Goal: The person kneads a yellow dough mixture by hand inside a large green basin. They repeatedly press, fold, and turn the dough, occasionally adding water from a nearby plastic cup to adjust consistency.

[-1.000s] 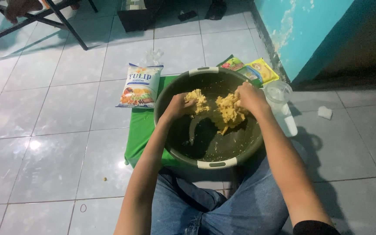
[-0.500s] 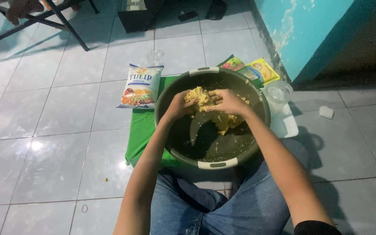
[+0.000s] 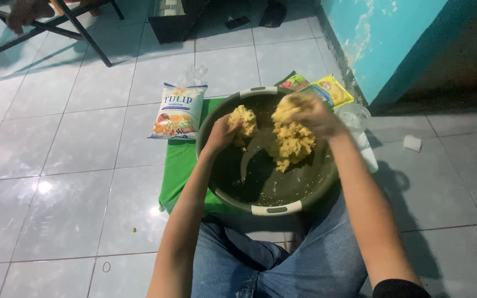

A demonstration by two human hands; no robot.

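Yellow dough (image 3: 292, 142) lies heaped just below my right hand (image 3: 311, 115), which cups a crumbly lump lifted from it, while my left hand (image 3: 223, 132), slightly farther off, squeezes a smaller lump inside the bowl (image 3: 276, 208).

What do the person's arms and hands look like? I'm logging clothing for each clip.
Both forearms are bare. The left hand and right hand wear no gloves, and no rings or watch can be seen. A black sleeve edge shows on the right upper arm. Yellow crumbly dough sticks to the fingers.
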